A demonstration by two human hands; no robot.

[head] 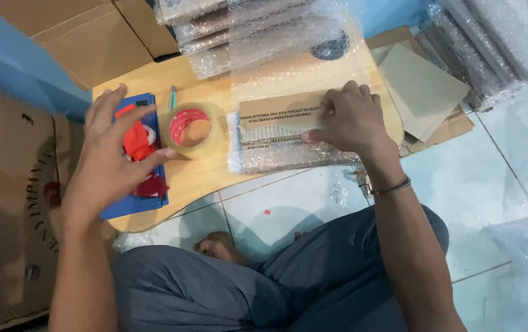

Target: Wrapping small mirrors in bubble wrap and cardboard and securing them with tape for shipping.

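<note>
Cardboard boxes (79,37) lie behind the wooden board (196,175). Bubble-wrapped rolls (485,49) sit right, grey card sheets (421,86) beside them, a pen (172,96) near.

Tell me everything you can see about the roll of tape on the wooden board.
The roll of tape lies flat on the pale wooden board, its hole facing up. The wound tape looks clear and glossy; the inner core is red with pale marks. It sits between a blue flat item on one side and a bubble-wrapped parcel on the other. The left hand hovers beside it, thumb tip at its rim; real contact cannot be told. A pen-like stick lies just behind it.
</note>
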